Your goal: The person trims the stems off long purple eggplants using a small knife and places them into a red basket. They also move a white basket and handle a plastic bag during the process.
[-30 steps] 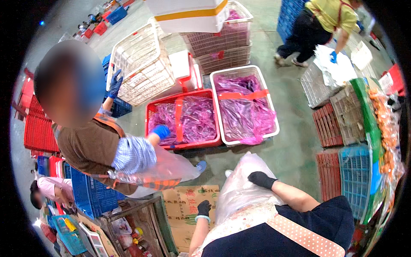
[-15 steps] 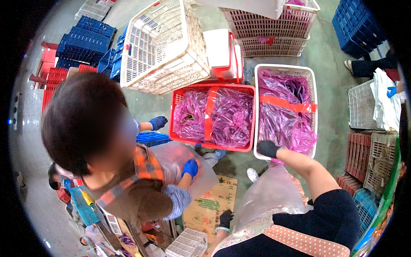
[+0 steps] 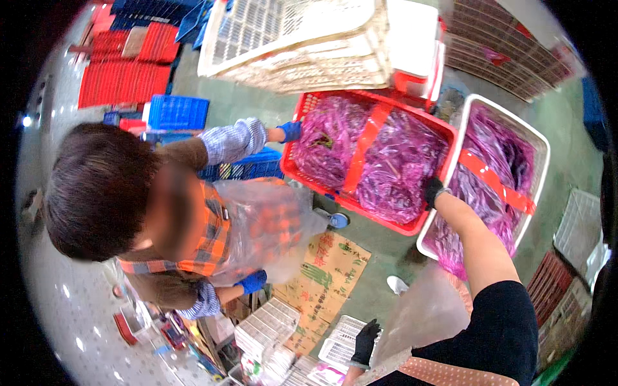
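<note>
My right hand [image 3: 434,192], in a dark glove, grips the right-hand rim of a red plastic crate [image 3: 394,222]. The crate holds purple plastic bagging [image 3: 402,161], and a red tape strip [image 3: 367,147] crosses its top. At its left end a co-worker's blue-gloved hand [image 3: 291,132] touches the rim. Against its right side stands a white crate [image 3: 544,151], also filled with purple bagging and crossed by red tape. My left hand [image 3: 365,343], gloved dark too, hangs low with fingers stretched, over a small white basket [image 3: 338,341], apparently holding nothing.
The co-worker stands at the left in a plastic apron [image 3: 264,219], the other blue glove [image 3: 252,282] lowered. A large off-white crate [image 3: 309,71] and a white box [image 3: 412,42] stand behind the red crate. Printed cardboard [image 3: 328,276] lies on the floor between us.
My right hand has moved from the white crate's near corner to the red crate's right rim. The co-worker's hand has reached the red crate's left end. The whole view has shifted and turned.
</note>
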`<action>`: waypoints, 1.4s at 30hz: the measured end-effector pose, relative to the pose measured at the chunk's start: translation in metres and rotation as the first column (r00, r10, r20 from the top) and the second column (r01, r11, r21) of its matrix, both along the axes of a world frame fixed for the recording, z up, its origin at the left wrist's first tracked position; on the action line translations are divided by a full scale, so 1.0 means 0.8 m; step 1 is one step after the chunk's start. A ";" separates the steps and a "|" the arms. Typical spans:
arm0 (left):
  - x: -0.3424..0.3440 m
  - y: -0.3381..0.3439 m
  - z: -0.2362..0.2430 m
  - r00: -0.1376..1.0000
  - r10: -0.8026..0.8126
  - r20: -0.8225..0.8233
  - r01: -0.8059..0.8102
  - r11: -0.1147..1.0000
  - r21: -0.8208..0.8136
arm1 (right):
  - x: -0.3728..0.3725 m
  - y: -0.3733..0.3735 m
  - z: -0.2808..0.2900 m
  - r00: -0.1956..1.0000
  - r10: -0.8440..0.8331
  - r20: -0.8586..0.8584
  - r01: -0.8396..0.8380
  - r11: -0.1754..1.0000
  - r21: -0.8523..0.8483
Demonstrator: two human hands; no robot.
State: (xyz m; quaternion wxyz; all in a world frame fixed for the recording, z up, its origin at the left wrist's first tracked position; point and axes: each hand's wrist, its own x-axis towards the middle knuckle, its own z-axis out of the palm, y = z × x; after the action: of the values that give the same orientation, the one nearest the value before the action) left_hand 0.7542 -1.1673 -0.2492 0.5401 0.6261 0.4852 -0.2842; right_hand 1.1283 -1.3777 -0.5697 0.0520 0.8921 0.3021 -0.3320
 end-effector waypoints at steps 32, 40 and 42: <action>-0.597 -0.284 -0.093 0.915 0.235 -0.329 -0.117 0.933 0.341 | -0.293 0.276 0.002 0.852 0.404 -0.333 -0.387 0.914 0.118; -0.828 -0.163 -0.168 0.836 0.420 -0.352 -0.254 0.866 0.431 | -0.342 0.376 0.071 0.876 0.054 -0.480 0.010 0.991 0.131; -0.867 -0.069 -0.188 0.848 0.386 -0.364 -0.153 0.835 0.529 | -0.364 0.403 0.077 0.781 -0.025 -0.624 0.123 0.986 0.114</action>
State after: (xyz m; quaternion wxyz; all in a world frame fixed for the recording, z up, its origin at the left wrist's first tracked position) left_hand 0.0607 -1.2226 -0.3998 0.2736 0.5783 0.7387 -0.2121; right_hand 0.8374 -1.0554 -0.5084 -0.1296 0.7459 0.2910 -0.5850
